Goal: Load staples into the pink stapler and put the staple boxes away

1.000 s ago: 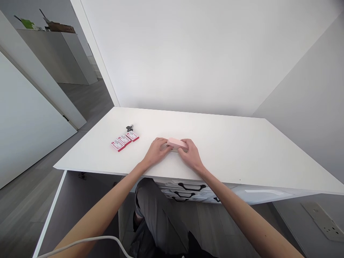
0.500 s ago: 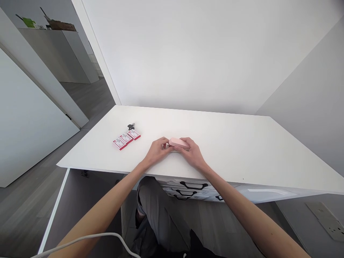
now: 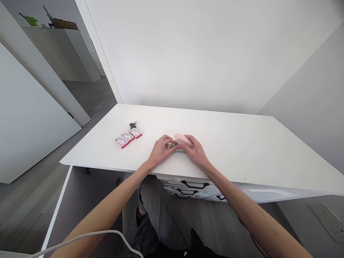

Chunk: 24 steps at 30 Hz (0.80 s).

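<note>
A small pink stapler (image 3: 182,139) lies on the white desk (image 3: 242,150) near its front edge. My right hand (image 3: 195,151) is wrapped round its right end. My left hand (image 3: 160,150) pinches at its left end, where the pink top is tilted up and a bit of metal shows underneath. Both sets of fingers are curled. To the left lie three small red and white boxes (image 3: 128,137) in a row, with a small dark metal object (image 3: 132,125) just behind them.
Under the desk front sit clear drawers with black handles (image 3: 191,185). White walls close the back and right. A white cable (image 3: 88,236) crosses the lower left. An open doorway and a grey cabinet (image 3: 61,53) lie far left.
The stapler's pink top has lifted at the left end, and metal now shows there. Both hands stayed on it, and the view shifted slightly.
</note>
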Tool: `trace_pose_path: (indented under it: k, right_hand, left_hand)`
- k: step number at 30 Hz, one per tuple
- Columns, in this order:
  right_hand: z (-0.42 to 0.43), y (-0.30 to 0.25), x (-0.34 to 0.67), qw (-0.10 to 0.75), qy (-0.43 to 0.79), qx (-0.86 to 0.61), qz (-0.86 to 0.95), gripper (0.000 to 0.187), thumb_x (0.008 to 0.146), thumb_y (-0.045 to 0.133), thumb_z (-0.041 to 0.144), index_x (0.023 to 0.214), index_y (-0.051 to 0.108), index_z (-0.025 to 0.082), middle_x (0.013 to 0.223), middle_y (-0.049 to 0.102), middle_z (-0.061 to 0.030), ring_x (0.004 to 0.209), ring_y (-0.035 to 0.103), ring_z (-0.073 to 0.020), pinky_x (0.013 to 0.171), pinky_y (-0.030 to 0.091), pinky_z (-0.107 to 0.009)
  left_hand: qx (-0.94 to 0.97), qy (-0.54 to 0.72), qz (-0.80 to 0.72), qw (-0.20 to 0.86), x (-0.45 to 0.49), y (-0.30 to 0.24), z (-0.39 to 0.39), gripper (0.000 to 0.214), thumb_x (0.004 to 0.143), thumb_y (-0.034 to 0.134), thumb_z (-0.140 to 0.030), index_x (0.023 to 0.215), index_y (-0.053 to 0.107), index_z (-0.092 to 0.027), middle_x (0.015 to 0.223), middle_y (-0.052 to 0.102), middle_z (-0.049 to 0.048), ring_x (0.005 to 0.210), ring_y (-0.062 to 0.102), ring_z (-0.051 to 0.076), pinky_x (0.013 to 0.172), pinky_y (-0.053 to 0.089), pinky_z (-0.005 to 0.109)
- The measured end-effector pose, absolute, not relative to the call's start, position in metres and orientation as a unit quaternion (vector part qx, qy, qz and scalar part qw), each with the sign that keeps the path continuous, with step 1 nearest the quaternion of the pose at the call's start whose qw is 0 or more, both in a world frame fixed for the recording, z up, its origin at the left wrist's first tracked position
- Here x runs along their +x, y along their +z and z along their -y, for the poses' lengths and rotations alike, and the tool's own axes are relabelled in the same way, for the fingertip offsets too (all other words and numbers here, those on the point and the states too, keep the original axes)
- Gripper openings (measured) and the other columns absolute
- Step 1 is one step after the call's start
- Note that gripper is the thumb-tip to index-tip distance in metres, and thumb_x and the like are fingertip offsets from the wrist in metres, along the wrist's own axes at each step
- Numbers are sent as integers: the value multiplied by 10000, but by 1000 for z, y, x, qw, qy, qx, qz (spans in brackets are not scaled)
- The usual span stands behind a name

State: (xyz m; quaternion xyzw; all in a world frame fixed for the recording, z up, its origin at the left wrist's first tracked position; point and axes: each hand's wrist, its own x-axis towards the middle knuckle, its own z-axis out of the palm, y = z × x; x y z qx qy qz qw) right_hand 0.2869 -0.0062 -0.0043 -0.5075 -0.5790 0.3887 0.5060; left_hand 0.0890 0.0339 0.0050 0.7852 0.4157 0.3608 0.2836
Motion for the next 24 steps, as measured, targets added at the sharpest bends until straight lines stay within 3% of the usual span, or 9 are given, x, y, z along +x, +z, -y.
trace_pose_path:
  k: [8,18,24]
  right_hand:
    - [8,-3,287,516,367,-508,584,409,1003,586,599,1249,587,272,1181,683,-54,1065,630,-242,936,515,-390]
    - [9,-4,289,524,379,-475,598,436,1046,504,656,1264,551,282,1245,626,-67,1122,607,-226,976,523,-396]
    - [9,-2,289,526,382,-461,604,459,1036,502,685,1241,546,276,1209,656,-64,1136,627,-234,1011,521,-412]
  left_hand:
    - [783,376,-407,283,101,-7,-33,223,910,774,-467,1015,830,-279,1068,686,76,1050,650,256,805,591,374]
    - [803,354,-388,281,105,-4,-31,213,936,746,-436,1023,782,-245,1109,704,81,1079,658,255,867,584,392]
    - [851,302,-323,283,96,8,-36,245,995,662,-418,1170,670,-245,1129,746,46,995,697,216,930,544,400]
